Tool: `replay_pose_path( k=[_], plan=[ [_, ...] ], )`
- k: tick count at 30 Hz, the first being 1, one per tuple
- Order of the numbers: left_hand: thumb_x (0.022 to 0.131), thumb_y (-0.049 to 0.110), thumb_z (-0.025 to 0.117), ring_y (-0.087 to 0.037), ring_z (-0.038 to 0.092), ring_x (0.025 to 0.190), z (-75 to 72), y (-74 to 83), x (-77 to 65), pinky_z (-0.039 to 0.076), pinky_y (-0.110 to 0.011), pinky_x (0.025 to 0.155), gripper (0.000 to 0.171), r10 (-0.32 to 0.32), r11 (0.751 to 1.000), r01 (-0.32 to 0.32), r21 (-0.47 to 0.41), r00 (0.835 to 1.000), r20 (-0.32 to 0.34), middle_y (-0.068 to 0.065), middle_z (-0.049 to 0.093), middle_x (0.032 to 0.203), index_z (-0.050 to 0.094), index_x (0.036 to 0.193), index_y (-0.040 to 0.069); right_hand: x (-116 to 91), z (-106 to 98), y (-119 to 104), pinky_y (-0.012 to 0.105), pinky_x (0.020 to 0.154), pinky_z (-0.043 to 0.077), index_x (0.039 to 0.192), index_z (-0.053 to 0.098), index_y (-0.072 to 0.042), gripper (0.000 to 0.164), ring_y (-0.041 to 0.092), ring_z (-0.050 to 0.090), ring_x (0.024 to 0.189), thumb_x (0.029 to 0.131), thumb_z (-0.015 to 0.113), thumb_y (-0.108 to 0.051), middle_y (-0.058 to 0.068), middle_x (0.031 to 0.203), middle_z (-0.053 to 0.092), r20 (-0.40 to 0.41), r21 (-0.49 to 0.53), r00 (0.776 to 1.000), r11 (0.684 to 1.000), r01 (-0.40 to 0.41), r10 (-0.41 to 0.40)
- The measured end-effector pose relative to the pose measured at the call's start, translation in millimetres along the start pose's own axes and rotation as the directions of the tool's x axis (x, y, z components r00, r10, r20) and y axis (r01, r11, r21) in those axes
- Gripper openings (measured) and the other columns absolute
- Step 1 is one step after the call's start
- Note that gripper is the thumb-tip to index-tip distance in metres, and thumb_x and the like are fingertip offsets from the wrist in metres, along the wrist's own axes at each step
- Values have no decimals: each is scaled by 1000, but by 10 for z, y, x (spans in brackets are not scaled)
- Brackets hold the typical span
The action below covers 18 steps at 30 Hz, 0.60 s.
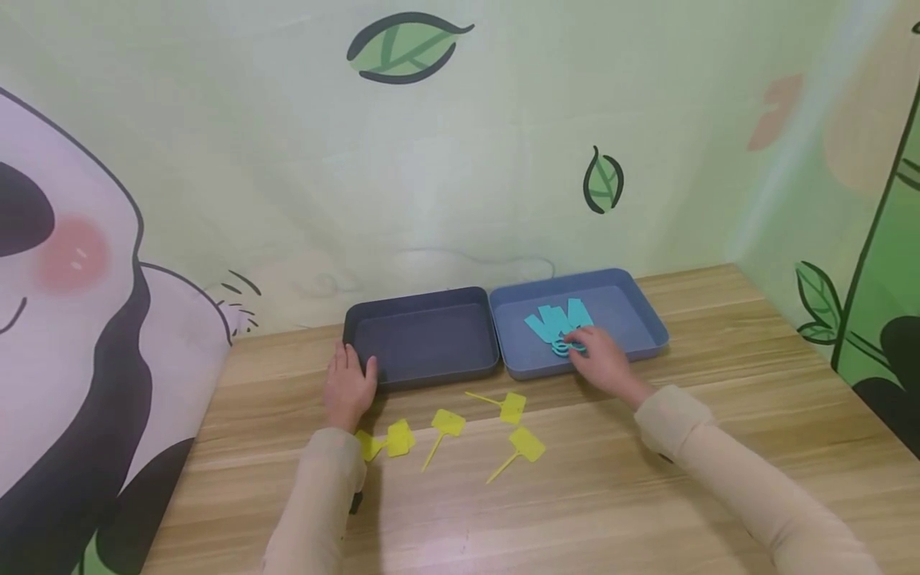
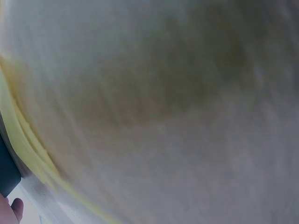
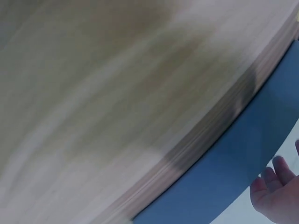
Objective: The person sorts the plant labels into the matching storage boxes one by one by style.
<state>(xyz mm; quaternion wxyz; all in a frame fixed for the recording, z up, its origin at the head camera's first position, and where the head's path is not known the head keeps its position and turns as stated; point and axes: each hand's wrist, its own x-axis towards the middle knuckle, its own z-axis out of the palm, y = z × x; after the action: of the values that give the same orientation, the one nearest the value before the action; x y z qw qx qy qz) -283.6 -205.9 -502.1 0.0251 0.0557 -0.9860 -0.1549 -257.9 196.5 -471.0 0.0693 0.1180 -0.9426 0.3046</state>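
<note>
Cream fabric sleeves (image 1: pixel 316 479) reach across the streaked wood-grain bench (image 1: pixel 460 519), where thin yellow tags (image 1: pixel 527 444), flat rectangles on slim stems, lie scattered. Beyond them, the left hand (image 1: pixel 350 385), fingers extended and thumb apart, rests at the corner of a smooth dark rounded tray (image 1: pixel 424 345). In the adjoining matte blue tray (image 1: pixel 624 310), the right hand (image 1: pixel 604 359) touches the looped ends of flat teal strips (image 1: pixel 555 321); whether it pinches them I cannot tell. Behind hangs a lightly creased leaf-print backdrop (image 1: pixel 503 160).

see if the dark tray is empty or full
Empty: the dark tray shows only bare floor; yellow tags lie outside, on the wooden tabletop.
</note>
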Motion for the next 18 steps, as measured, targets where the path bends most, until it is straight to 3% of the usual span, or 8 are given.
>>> replay_pose_path(
  k=[7, 14, 18],
  plan=[
    [92, 44, 23, -35, 13, 134, 3, -23, -7, 15, -43, 110, 69, -13, 1000, 13, 4, 1000, 13, -20, 4, 148, 13, 139, -6, 28, -56, 202, 53, 101, 26, 121, 46, 3, 40, 42, 33, 122, 87, 50, -17, 28, 131, 38, -71, -72, 997, 997, -26, 21],
    [93, 44, 22, -35, 14, 134, 2, -33, 5, 16, -43, 109, 69, -8, 1000, 8, 18, 1000, 7, -20, 5, 148, 12, 139, -6, 43, -182, 482, 63, 99, 15, 131, 32, 3, 60, 46, 14, 129, 84, 53, -29, 31, 140, 17, -138, -146, 983, 979, -144, 124],
    [93, 44, 23, -34, 14, 134, -3, -31, -16, 15, -43, 109, 69, 5, 1000, -5, 9, 1000, 5, -21, 6, 147, 14, 138, -7, -22, -230, 651, 62, 101, 12, 135, 22, 6, 78, 49, 8, 129, 82, 55, -40, 36, 139, 9, -144, -117, 968, 968, -222, 205]
  ],
)
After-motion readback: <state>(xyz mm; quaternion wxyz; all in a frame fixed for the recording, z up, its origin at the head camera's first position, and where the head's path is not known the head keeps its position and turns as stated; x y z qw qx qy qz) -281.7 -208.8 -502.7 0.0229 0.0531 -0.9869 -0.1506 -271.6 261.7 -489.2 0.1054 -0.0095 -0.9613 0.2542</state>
